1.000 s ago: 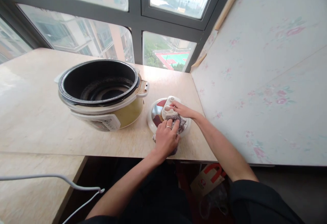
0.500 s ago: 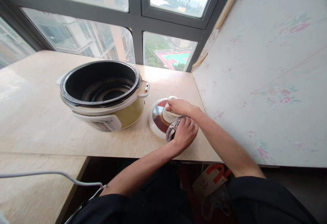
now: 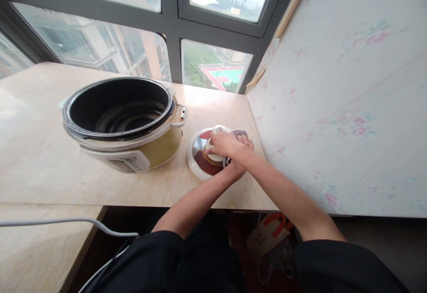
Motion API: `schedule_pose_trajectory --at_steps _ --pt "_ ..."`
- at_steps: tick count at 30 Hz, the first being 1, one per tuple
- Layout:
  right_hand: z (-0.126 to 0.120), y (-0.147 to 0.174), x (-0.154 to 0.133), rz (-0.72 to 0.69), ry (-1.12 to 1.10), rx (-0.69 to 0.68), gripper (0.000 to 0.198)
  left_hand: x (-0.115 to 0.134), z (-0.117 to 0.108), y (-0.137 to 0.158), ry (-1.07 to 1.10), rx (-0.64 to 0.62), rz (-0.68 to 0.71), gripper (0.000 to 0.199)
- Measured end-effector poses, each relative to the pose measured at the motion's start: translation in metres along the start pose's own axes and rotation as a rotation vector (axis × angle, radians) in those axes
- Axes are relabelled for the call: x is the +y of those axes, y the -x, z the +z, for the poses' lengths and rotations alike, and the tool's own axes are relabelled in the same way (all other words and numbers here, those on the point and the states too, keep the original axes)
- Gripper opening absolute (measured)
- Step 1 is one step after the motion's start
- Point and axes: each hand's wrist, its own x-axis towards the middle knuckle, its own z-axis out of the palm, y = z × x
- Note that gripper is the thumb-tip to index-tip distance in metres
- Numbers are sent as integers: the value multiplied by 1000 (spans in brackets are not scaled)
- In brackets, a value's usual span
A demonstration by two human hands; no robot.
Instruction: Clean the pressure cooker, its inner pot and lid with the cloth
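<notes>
The round cooker lid (image 3: 208,164), white-rimmed with a dark red and mirror-like top, lies on the counter. My right hand (image 3: 224,144) is closed on its raised white handle. Crossing beneath my right wrist, my left hand (image 3: 247,142) presses a grey-brown patterned cloth (image 3: 239,132) against the lid's right side. A ring shows on one of its fingers, while the rest of that hand is partly covered by my right arm. To the left stands the open electric cooker (image 3: 163,146), its dark inner pot (image 3: 116,106) visible from above.
The pale counter (image 3: 126,190) runs along a grey-framed window (image 3: 171,43). A flowered wall (image 3: 333,83) bounds it on the right. Below the front edge are a grey cable (image 3: 66,221) at left and a paper bag with orange handles (image 3: 267,237).
My left hand and the cloth have moved from the lid's near side to its far right, passing under my right wrist. My right hand keeps hold of the handle. The view has shifted slightly.
</notes>
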Motion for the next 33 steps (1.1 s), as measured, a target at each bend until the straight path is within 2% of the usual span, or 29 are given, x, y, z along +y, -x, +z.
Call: schedule_pose_trajectory --at_steps 5,8,11,15,18,22,27,30,33 --pt "11 -10 -9 60 23 44 63 -23 -4 46 -38 45 227 44" --pt "18 -13 -4 7 21 71 63 -40 -12 78 -38 100 290 35" --pt "22 -14 3 -57 57 109 63 -57 -22 104 -33 233 307 41" --pt "24 -17 10 -117 61 136 66 -79 -33 126 -13 322 190 51" --pt "23 -20 13 -151 37 120 64 -95 -42 132 -7 308 83 51" --pt "22 -23 18 -164 -7 102 59 -110 -54 129 -28 266 6 51" --pt "32 -28 25 -179 -76 123 51 -122 -66 124 -60 227 -94 50" --pt "45 -29 29 -185 -97 206 44 -128 -69 123 -61 243 -189 49" --pt "60 -23 31 -218 -125 376 40 -134 -66 123 -58 302 -309 50"
